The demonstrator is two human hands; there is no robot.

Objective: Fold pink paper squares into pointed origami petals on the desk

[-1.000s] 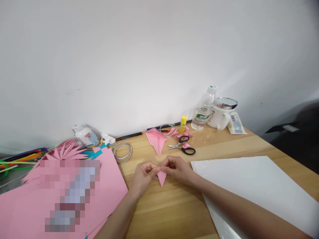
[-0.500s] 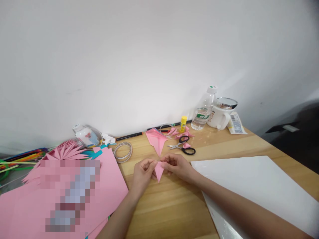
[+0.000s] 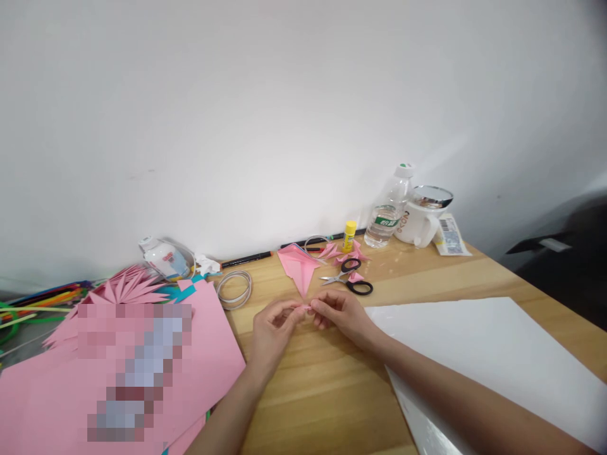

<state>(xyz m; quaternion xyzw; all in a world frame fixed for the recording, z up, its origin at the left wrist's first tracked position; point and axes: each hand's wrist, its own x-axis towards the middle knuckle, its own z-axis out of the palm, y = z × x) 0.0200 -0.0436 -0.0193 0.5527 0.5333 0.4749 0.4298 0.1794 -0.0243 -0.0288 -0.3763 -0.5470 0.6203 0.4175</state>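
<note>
My left hand [image 3: 277, 325] and my right hand [image 3: 339, 313] meet over the wooden table, each closed in a pinch on one small folded pink paper [image 3: 307, 307]. Only a thin sliver of that paper shows between the fingertips; the rest is hidden. Just beyond the hands lies a larger folded pink paper piece [image 3: 300, 268], its point toward me. Scissors [image 3: 348, 278] with black handles rest partly open behind my right hand, close to several small pink folded pieces [image 3: 351, 254].
A glue stick [image 3: 349, 236], water bottle [image 3: 386, 212] and white mug [image 3: 417, 221] stand near the wall. Pink sheets [image 3: 208, 354] cover the left side, with a coil of cord [image 3: 234, 289] beside them. A white board [image 3: 484, 354] lies on the right.
The small pink paper has turned in my fingers: its downward-pointing triangle showed before, and now just a thin edge is visible. Both hands stay in nearly the same place.
</note>
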